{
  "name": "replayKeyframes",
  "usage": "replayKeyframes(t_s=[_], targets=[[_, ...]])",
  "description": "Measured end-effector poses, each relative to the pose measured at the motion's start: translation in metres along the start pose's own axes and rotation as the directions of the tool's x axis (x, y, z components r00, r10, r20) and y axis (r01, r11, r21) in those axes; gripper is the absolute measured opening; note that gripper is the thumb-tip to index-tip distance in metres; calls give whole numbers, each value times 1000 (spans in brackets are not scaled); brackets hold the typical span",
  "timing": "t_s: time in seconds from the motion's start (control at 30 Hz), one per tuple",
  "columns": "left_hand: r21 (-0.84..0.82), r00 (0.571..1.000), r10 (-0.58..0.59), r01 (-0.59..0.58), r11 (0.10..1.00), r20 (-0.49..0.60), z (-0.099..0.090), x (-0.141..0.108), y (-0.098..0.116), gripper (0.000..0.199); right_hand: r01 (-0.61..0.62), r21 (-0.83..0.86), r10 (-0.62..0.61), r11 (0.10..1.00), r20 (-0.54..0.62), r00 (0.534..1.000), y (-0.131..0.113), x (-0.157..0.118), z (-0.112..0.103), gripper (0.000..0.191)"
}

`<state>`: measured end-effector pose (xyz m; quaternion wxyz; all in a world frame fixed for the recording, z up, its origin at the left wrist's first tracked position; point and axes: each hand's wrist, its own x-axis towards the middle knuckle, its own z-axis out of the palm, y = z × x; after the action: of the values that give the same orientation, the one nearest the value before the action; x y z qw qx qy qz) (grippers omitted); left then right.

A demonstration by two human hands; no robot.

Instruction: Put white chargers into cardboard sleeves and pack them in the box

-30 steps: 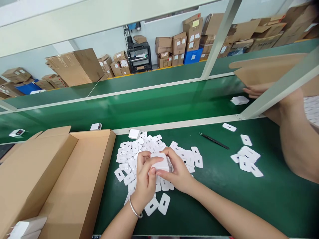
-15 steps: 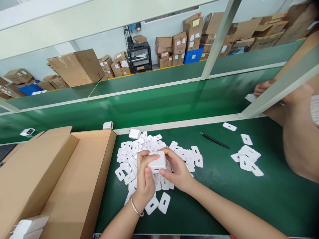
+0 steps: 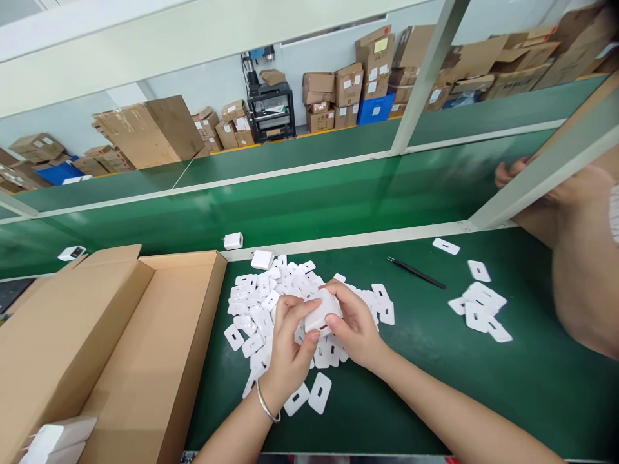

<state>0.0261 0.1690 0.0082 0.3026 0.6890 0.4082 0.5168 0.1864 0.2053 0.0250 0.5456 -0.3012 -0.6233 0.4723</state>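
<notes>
A white charger (image 3: 319, 316) with a slot in its near face is held between both my hands. My left hand (image 3: 291, 341) grips it from the left, its fingers and thumb closed on the body. From the right, my right hand (image 3: 356, 327) pinches it, with the thumb near the slotted face. Under and around my hands lies a heap of flat white cover plates (image 3: 261, 316) with rectangular cut-outs. Another white charger (image 3: 262, 260) rests at the back of the heap. Fingers partly cover the held charger.
An open cardboard box (image 3: 193, 322) stands left, white chargers (image 3: 60, 438) at its near corner. Black tweezers (image 3: 416, 272) and several plates (image 3: 481, 306) lie right. Behind the rail, a charger (image 3: 233, 241) sits on the green strip (image 3: 309, 200). A co-worker's arm (image 3: 580, 258) reaches in.
Both my hands have shifted slightly right with the charger and tilted it. Chargers behind the rail have moved right. The co-worker's hand has shifted, and the white piece there no longer shows.
</notes>
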Motion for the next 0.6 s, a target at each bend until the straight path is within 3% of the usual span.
replayKeyframes(t_s=[0.37,0.6], targets=[[81,999,27,-23,996,-47,-1,4,5,38,-39,-80,40,996,21,999,-4,1,2,39],[41,999,13,-11,999,-46,-1,3,5,35,-46,-94,48,994,18,999,-6,1,3,36]])
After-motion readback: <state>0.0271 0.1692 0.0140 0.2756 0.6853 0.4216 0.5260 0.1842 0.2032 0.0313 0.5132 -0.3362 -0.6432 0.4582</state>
